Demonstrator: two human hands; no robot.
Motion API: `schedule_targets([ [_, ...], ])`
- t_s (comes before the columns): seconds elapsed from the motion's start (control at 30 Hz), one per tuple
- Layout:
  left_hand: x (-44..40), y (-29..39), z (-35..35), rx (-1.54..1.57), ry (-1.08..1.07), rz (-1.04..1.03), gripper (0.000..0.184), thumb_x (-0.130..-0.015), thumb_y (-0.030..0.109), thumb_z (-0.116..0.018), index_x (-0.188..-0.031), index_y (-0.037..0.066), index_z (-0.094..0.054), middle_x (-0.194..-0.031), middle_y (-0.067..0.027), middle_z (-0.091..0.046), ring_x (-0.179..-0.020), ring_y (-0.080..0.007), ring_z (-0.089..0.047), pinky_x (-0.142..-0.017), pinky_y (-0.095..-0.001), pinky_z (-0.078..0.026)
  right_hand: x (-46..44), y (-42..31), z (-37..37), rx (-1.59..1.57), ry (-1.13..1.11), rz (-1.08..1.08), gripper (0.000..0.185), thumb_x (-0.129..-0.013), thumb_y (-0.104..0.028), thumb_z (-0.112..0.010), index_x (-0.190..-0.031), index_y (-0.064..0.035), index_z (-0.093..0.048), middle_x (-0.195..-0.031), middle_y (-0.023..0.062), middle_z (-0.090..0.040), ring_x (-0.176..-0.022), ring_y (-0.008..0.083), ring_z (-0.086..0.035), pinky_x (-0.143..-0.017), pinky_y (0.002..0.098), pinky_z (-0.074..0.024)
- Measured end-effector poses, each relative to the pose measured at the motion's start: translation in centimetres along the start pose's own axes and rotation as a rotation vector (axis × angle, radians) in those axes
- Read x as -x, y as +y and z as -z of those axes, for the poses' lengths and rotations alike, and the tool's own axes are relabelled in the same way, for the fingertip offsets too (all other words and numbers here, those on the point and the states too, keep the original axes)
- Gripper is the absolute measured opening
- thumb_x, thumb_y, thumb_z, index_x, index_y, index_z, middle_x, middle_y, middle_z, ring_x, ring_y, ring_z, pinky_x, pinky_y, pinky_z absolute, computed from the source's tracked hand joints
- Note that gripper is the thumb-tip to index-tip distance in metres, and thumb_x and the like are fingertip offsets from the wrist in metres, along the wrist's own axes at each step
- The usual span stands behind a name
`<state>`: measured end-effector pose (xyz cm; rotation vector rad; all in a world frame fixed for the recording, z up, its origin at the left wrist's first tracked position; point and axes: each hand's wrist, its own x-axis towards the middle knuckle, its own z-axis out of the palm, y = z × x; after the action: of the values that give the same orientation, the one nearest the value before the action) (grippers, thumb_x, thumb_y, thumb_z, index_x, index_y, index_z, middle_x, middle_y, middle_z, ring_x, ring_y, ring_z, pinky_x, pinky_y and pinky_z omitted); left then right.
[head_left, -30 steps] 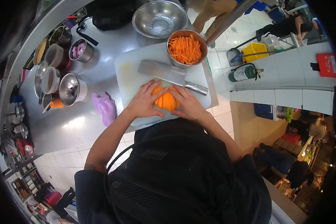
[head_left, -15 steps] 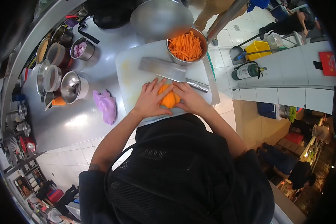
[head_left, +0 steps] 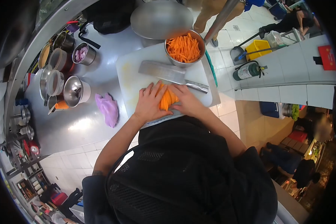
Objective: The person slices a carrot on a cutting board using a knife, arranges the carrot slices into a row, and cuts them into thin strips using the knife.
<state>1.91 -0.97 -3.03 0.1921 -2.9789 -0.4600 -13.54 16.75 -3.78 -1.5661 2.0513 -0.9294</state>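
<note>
A bunch of sliced carrot (head_left: 168,98) lies on the white cutting board (head_left: 127,80), near its front edge. My left hand (head_left: 149,103) presses against the slices from the left, fingers curved over them. From the other side my right hand (head_left: 190,100) closes on the same slices, so they are squeezed between both hands. Just beyond my fingers rests a cleaver (head_left: 162,71), flat on the board, its metal handle (head_left: 197,86) pointing right. A steel bowl (head_left: 202,47) heaped with carrot strips (head_left: 183,47) stands at the board's far right corner.
A lilac cloth (head_left: 106,109) lies left of the board on the steel counter (head_left: 78,130). Further left stand several bowls and tubs, one pot holding purple pieces (head_left: 81,54). A large blurred metal disc (head_left: 161,19) hangs over the far side. Other people are in the background.
My hands stay around the carrot slices, with the fingers slightly shifted and the slices sitting a little differently between them. The whole view has moved slightly.
</note>
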Motion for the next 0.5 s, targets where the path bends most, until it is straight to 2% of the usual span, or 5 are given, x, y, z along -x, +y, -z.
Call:
schedule_targets([
  [0.07,-0.6,0.1,0.7,-0.036,-0.071,-0.066,0.115,-0.070,0.076,-0.079,-0.160,0.015,-0.043,-0.165,-0.0156,-0.040,-0.148,-0.0412,-0.040,-0.117,-0.0542,-0.034,0.4,-0.9,1.7,-0.115,-0.039,-0.130,0.088,-0.078,-0.006,-0.084,-0.157,-0.0029,-0.044,-0.150,0.0232,-0.050,-0.135,0.0434,-0.049,-0.116,0.0483,-0.0426],
  [0.17,-1.2,0.0,1.0,0.053,-0.144,-0.064,0.117,-0.070,0.077,-0.079,-0.162,0.013,-0.041,-0.163,-0.0179,-0.040,-0.151,-0.0430,-0.037,-0.120,-0.0543,-0.031,0.5,0.3,1.5,-0.024,-0.027,-0.055,0.089,-0.079,-0.005,-0.084,-0.158,-0.0042,-0.043,-0.149,0.0218,-0.053,-0.135,0.0438,-0.049,-0.117,0.0488,-0.0421],
  [0.3,-1.4,-0.2,1.6,0.099,-0.169,-0.073,0.116,-0.072,0.076,-0.079,-0.162,0.013,-0.040,-0.160,-0.0192,-0.042,-0.149,-0.0433,-0.038,-0.120,-0.0541,-0.031,0.1,0.7,0.7,-0.091,0.009,-0.040,0.087,-0.080,-0.005,-0.083,-0.158,-0.0048,-0.044,-0.147,0.0211,-0.054,-0.135,0.0441,-0.049,-0.116,0.0489,-0.0421],
  [0.37,-1.7,0.2,1.8,0.134,-0.187,-0.009,0.112,-0.072,0.071,-0.082,-0.160,0.012,-0.043,-0.156,-0.0197,-0.045,-0.147,-0.0416,-0.040,-0.119,-0.0523,-0.033,0.0,0.6,0.7,-0.033,0.019,-0.044,0.080,-0.080,-0.003,-0.081,-0.153,-0.0006,-0.048,-0.147,0.0220,-0.054,-0.133,0.0423,-0.050,-0.115,0.0475,-0.0447],
  [0.5,-1.7,-0.2,1.0,0.229,-0.258,0.055,0.108,-0.071,0.065,-0.085,-0.156,0.011,-0.047,-0.154,-0.0200,-0.046,-0.146,-0.0394,-0.042,-0.119,-0.0497,-0.034,0.4,0.7,0.7,-0.052,0.024,-0.085,0.076,-0.080,-0.002,-0.080,-0.150,-0.0001,-0.050,-0.146,0.0213,-0.055,-0.132,0.0418,-0.051,-0.114,0.0474,-0.0452],
])
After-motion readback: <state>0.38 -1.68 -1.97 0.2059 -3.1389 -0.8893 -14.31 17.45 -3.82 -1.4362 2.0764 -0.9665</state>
